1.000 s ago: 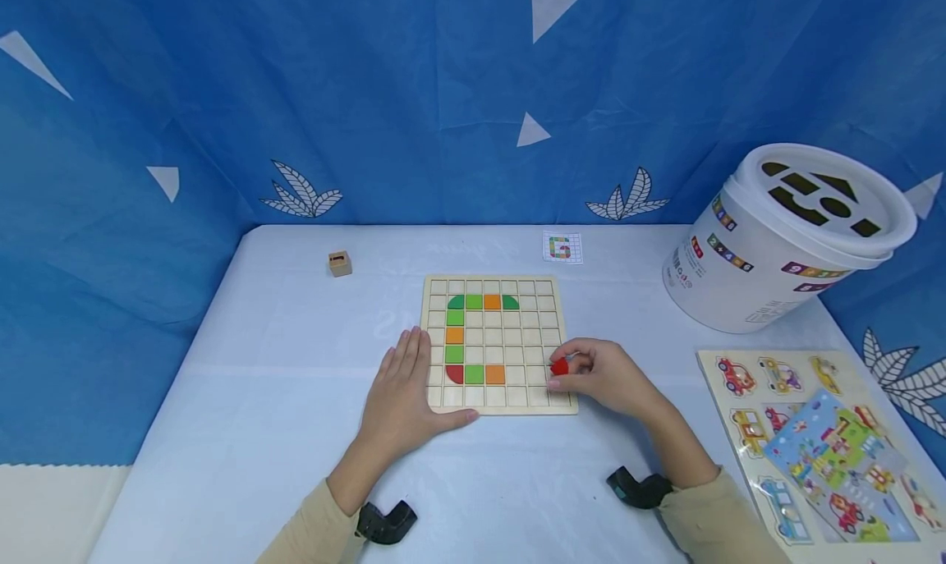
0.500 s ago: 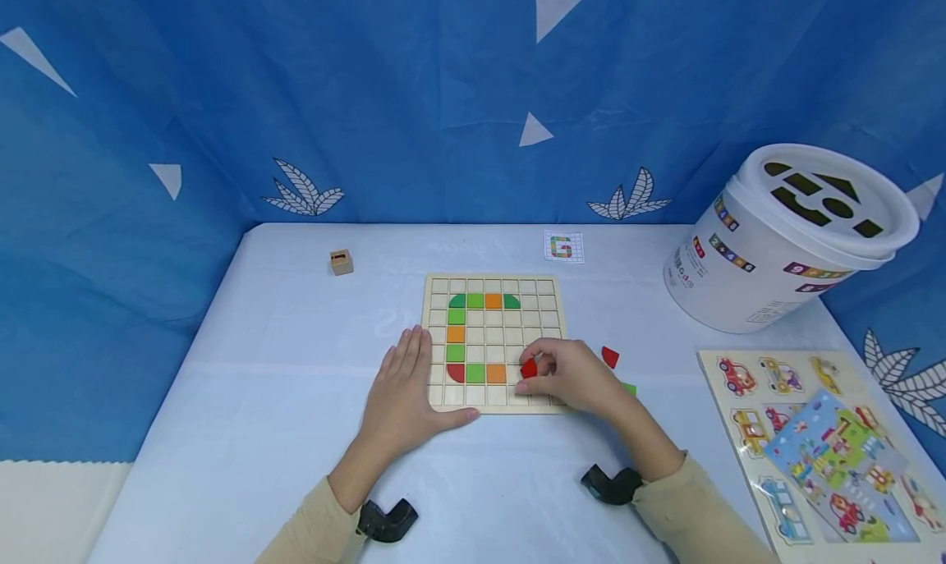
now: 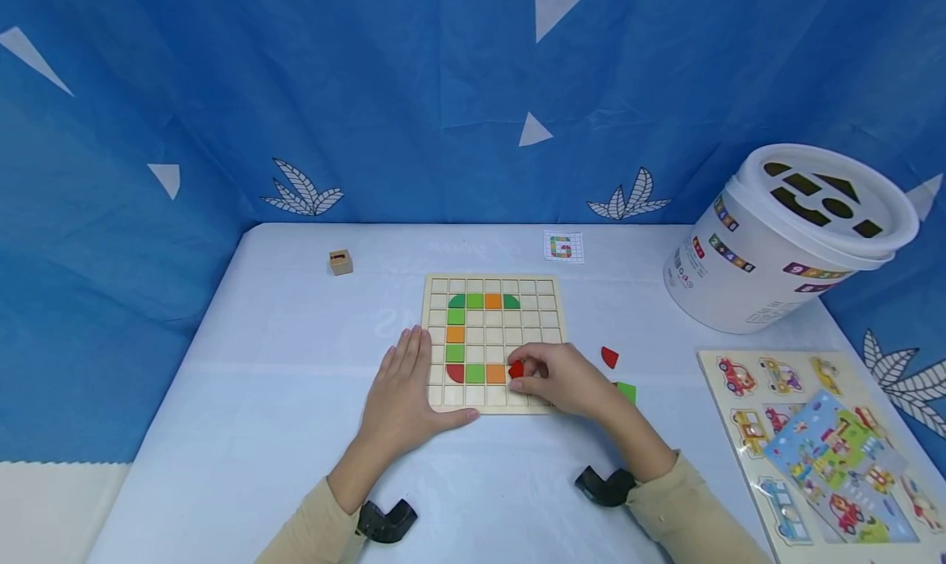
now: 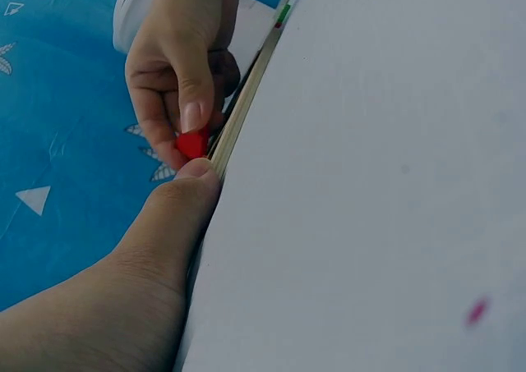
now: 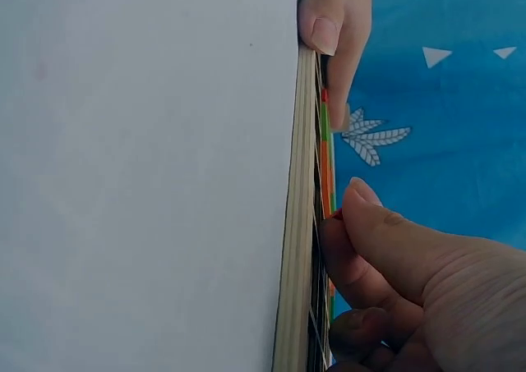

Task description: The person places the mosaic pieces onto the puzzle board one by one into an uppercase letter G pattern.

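Observation:
A wooden grid board (image 3: 534,332) lies on the table, with green, orange and red tiles set in a C-like line of its squares. My left hand (image 3: 402,387) lies flat along the board's left edge, fingers straight and thumb across the front edge. Between thumb and fingers, my right hand (image 3: 565,375) pinches a small red tile (image 3: 516,369). It is over the row that ends in an orange tile (image 3: 495,373), just right of that tile. In the left wrist view the red tile (image 4: 191,144) shows tilted above the board; whether it touches the board I cannot tell.
Right of the board lie a loose red quarter-round tile (image 3: 609,357) and a green tile (image 3: 626,392). Behind it are a small pattern card (image 3: 563,247) and a wooden cube (image 3: 341,262). A white bucket (image 3: 761,252) and a picture puzzle board (image 3: 724,363) stand at the right.
My right hand has moved left across the board with the red tile, up beside the orange one. The loose red and green tiles have come into view behind it. My left hand has stayed put.

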Tool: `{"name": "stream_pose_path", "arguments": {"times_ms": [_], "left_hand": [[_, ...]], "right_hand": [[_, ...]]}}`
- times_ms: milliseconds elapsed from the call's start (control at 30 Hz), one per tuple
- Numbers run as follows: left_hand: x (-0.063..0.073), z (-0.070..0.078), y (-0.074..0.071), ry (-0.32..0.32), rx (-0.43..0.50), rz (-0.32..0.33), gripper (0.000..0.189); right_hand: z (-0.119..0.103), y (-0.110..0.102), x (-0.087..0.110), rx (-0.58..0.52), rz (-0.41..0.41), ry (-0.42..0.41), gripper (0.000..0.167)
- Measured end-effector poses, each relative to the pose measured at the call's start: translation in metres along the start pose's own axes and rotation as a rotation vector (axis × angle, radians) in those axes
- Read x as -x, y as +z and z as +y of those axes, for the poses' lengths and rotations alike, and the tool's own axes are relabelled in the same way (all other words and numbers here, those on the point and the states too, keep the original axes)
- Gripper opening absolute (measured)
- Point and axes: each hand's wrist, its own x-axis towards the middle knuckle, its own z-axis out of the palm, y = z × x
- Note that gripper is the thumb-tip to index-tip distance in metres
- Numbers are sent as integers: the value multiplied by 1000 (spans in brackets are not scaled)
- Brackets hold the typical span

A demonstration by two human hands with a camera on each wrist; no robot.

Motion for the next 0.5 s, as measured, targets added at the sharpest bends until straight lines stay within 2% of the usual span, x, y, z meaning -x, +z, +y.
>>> {"name": "stream_pose_path", "arguments": {"times_ms": [367,500], "left_hand": [[1,1,0,4,8,13,134],[0,0,0,5,12,12,135]], "right_hand": [[0,2,-1,7,19,9,29],[1,3,-2,33,48,10,27]]}}
